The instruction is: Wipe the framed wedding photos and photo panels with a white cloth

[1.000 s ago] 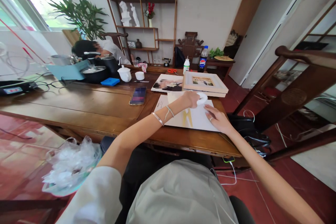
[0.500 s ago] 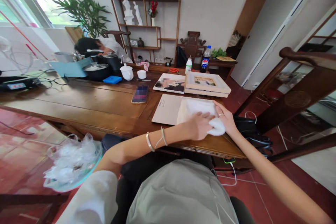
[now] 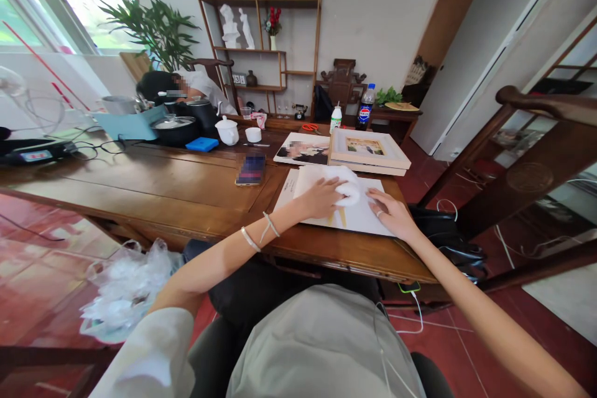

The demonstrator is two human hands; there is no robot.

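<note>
A bunched white cloth lies on a flat white panel near the table's front edge. My left hand presses down on the cloth, its fingers curved over it. On the right part of the panel rests my right hand, fingers apart and holding nothing. Yellowish marks show on the panel below the cloth, and grey print is on its left side. The cloth and my left hand hide the panel's middle.
Behind the panel lie a photo print and a framed picture. A phone is to the left. A cola bottle, a small white bottle and red scissors stand or lie farther back. A person leans over the far side.
My left hand has swept the cloth leftward and away from me across the panel. My right hand has let go of the cloth's right edge and now lies on the panel, uncovering its right part.
</note>
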